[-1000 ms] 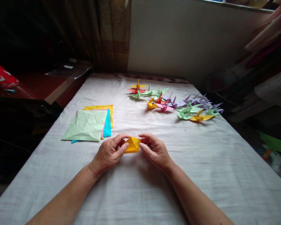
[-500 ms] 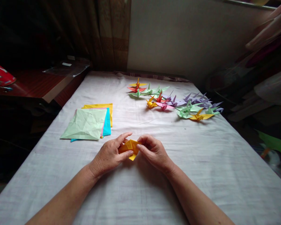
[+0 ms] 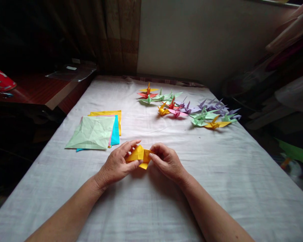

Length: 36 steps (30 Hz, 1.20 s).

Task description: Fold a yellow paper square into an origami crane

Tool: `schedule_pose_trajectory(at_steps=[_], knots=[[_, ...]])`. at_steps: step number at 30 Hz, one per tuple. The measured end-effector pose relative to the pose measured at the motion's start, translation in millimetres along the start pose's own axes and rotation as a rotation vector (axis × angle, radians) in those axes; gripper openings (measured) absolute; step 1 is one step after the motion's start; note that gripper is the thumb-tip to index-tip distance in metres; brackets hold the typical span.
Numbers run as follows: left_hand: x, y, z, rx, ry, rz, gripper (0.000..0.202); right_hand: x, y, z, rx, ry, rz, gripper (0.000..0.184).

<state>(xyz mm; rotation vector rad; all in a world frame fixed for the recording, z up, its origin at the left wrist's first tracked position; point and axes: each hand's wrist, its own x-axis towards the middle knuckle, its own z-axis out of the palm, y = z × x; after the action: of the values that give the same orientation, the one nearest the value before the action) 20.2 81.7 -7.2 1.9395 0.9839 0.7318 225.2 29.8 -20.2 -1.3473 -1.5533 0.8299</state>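
A partly folded piece of yellow origami paper (image 3: 138, 153) is held between both hands over the cloth-covered table. My left hand (image 3: 118, 161) has its thumb along the near side of the paper and its fingers behind it. With thumb and fingertips, my right hand (image 3: 166, 161) pinches the paper's right end. A small yellow flap points down toward me below the thumbs. Some fingertips of both hands are hidden behind the paper.
Left of my hands lies a stack of creased paper sheets (image 3: 96, 132), pale green on top. Several folded paper cranes (image 3: 176, 112) stand in a group at the back right. A clear plastic sleeve (image 3: 73, 72) rests on a brown wooden table at the left.
The yellow paper's upper part has opened wider and now bulges up as a rounded peak on the left. Both hands keep their grip, nearly in place.
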Motion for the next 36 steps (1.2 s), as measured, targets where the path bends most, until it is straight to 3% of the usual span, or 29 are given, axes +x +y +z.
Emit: schedule_pose_trajectory(at_steps=[8,12,14,20,24,27,32,36], knots=[[3.2,-4.9,3.5,-0.346,0.064,-0.235,0.041,-0.3,1.7,2.2,0.049,0.028,0.047,0.008],[2.9,2.3,3.5,-0.464,0.045,-0.298,0.041,-2.1,-1.7,5.5,0.19,-0.022,0.072,0.047],[3.4,5.5,2.5,-0.479,0.054,-0.306,0.043,-3.4,-3.4,6.3,0.176,-0.061,0.086,0.058],[6.6,3.8,0.0,-0.478,0.168,-0.299,0.048,-4.3,-4.0,3.1,0.137,-0.124,0.127,0.059],[5.8,-2.7,1.5,-0.386,0.19,-0.279,0.045,-1.7,-5.9,0.6,0.093,-0.072,0.144,0.056],[3.9,-7.3,4.2,-0.107,0.2,-0.163,0.038,-1.2,-9.1,0.5,-0.026,-0.048,0.156,0.055],[0.7,-8.6,6.4,0.384,0.25,0.194,0.036,-3.2,-11.4,2.1,-0.402,0.015,0.192,0.054],[-2.3,-5.5,5.4,0.542,0.111,0.353,0.023,-3.5,-11.1,0.7,-0.538,0.015,0.192,0.049]])
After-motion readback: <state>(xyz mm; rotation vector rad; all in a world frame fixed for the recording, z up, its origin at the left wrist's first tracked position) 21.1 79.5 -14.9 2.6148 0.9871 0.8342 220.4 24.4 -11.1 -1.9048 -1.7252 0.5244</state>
